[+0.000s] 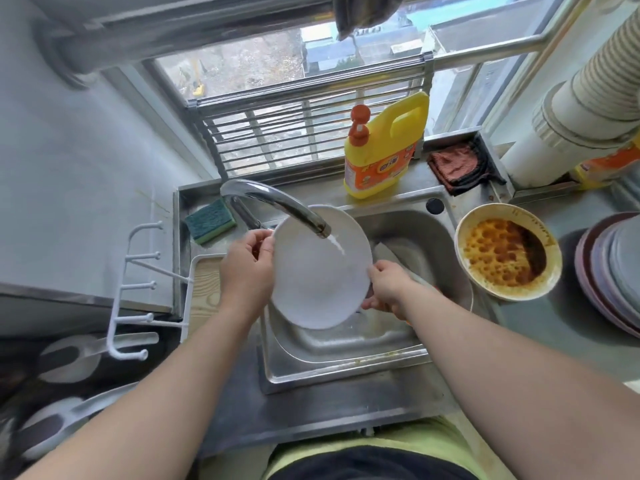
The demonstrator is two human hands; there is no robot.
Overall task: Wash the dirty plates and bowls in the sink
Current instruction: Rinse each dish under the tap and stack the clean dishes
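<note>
I hold a white plate (318,271) tilted over the steel sink (346,362), under the faucet (277,204). Water runs from the spout onto the plate's face. My left hand (247,268) grips the plate's left rim. My right hand (388,287) grips its lower right rim, fingers curled behind it. A dirty bowl (507,252) with orange-brown residue stands on the counter right of the sink. More dishes (613,271) are stacked at the far right edge.
A yellow detergent bottle (384,147) with an orange pump stands behind the sink. A green sponge (209,220) lies at the back left corner, a reddish cloth (457,166) at the back right. A white hook rack (138,289) and wooden board (204,285) sit left.
</note>
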